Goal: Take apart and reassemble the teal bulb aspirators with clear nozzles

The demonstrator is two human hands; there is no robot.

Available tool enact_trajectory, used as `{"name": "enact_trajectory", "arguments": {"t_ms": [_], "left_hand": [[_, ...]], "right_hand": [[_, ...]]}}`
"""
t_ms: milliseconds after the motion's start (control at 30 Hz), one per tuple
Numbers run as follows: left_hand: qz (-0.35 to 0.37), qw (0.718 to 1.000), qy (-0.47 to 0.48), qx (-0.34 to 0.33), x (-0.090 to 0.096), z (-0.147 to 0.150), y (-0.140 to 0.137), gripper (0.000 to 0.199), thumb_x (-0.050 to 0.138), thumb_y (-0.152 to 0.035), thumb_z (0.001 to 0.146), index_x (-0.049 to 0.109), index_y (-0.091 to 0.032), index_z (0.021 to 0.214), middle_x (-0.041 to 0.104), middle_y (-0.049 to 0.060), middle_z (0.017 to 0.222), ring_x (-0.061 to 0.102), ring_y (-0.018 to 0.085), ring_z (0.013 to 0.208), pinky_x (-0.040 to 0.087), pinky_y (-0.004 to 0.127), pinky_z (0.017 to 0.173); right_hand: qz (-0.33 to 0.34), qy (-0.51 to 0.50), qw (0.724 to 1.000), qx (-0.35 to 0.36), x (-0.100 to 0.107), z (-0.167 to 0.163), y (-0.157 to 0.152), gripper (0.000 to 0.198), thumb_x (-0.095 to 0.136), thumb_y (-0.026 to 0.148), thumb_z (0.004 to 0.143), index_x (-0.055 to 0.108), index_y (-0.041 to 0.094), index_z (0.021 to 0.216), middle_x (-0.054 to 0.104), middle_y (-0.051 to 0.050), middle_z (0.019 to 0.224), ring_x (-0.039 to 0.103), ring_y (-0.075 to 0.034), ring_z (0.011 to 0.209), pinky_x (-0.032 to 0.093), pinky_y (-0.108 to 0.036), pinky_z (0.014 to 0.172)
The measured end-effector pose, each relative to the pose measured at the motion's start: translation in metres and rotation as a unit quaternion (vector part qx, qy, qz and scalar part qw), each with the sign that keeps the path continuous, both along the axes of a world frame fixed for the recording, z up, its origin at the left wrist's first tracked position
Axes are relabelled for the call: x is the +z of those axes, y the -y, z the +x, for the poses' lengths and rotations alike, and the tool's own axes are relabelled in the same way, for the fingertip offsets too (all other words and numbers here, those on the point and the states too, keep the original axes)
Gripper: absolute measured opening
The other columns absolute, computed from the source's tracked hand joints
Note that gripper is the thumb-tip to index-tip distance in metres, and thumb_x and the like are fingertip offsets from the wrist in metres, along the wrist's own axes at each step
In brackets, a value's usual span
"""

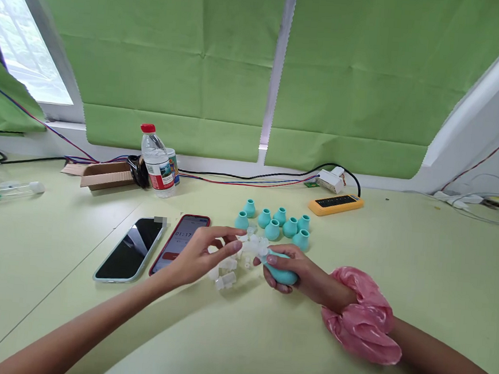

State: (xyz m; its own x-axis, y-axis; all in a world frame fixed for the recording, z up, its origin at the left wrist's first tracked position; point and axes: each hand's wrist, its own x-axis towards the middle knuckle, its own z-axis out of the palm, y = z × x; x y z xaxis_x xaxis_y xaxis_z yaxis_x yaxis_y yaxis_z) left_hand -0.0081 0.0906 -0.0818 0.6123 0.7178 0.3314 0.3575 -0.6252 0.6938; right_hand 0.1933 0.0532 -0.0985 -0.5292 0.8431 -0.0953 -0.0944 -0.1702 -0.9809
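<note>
In my right hand (284,267) is a teal rubber bulb (284,276), held on its side with its neck toward the left. Translucent plastic pieces (256,245) show right at the bulb's neck; whether one is seated in it, I cannot tell. My left hand (210,253) hovers just left of them, thumb and forefinger apart, with nothing seen between them. Below its fingers lie more loose clear plastic fittings (225,280). Several teal bulbs (272,230) stand upright behind my hands, mouths up. A pink scrunchie-like band (362,317) circles my right forearm.
Left of my hands lie a phone with a dark screen (130,251) and a red-edged phone showing a timer (189,231). A water bottle (159,168), an open cardboard box (107,176) and cables stand at the back. A yellow power strip (335,205) lies back right.
</note>
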Motion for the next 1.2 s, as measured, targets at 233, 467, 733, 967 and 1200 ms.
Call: {"name": "enact_trajectory", "arguments": {"t_ms": [233,467,733,967,1200], "left_hand": [[0.205,0.929,-0.308,0.019,-0.01,-0.004,-0.011,0.024,0.041,-0.02,0.077,0.059,-0.018,0.094,0.056,0.008,0.079,0.049,0.02,0.077,0.04,0.028,0.061],[0.241,0.899,-0.366,-0.01,-0.015,-0.011,-0.023,0.03,0.041,-0.007,0.073,0.056,-0.015,0.098,0.056,0.009,0.081,0.044,0.021,0.087,0.037,0.031,0.075],[0.256,0.87,-0.422,0.0,-0.028,-0.017,-0.032,0.015,0.045,-0.011,0.072,0.059,-0.014,0.065,0.056,0.01,0.067,0.044,0.024,0.084,0.038,0.032,0.066],[0.133,0.974,-0.175,0.054,-0.013,-0.01,-0.025,0.014,0.047,-0.018,0.074,0.059,-0.014,0.079,0.058,0.007,0.079,0.052,0.017,0.073,0.043,0.029,0.064],[-0.305,0.934,0.186,-0.025,-0.007,-0.001,-0.01,0.022,0.068,-0.023,0.057,0.061,-0.012,0.075,0.065,0.008,0.084,0.06,0.019,0.077,0.049,0.031,0.07]], "right_hand": [[0.047,0.022,0.997,-0.055,-0.001,0.008,-0.008,0.022,0.056,0.032,0.072,0.057,0.01,0.077,0.054,-0.003,0.066,0.044,-0.006,0.049,0.033,-0.019,0.044],[0.083,0.08,0.993,-0.031,-0.008,0.008,-0.01,0.021,0.059,0.031,0.068,0.057,0.01,0.068,0.054,-0.002,0.062,0.045,-0.007,0.048,0.036,-0.02,0.047],[0.107,0.103,0.989,-0.016,-0.006,0.008,-0.01,0.018,0.059,0.028,0.066,0.058,0.011,0.073,0.054,-0.001,0.06,0.047,-0.008,0.05,0.038,-0.02,0.048],[0.155,0.172,0.971,-0.059,-0.005,0.002,-0.004,0.019,0.057,0.031,0.066,0.057,0.012,0.07,0.053,0.0,0.06,0.046,-0.008,0.049,0.04,-0.02,0.047],[0.395,0.289,0.86,-0.146,-0.006,-0.005,0.008,0.015,0.053,0.027,0.071,0.058,0.016,0.079,0.061,-0.002,0.073,0.054,-0.013,0.065,0.042,-0.024,0.062]]}}
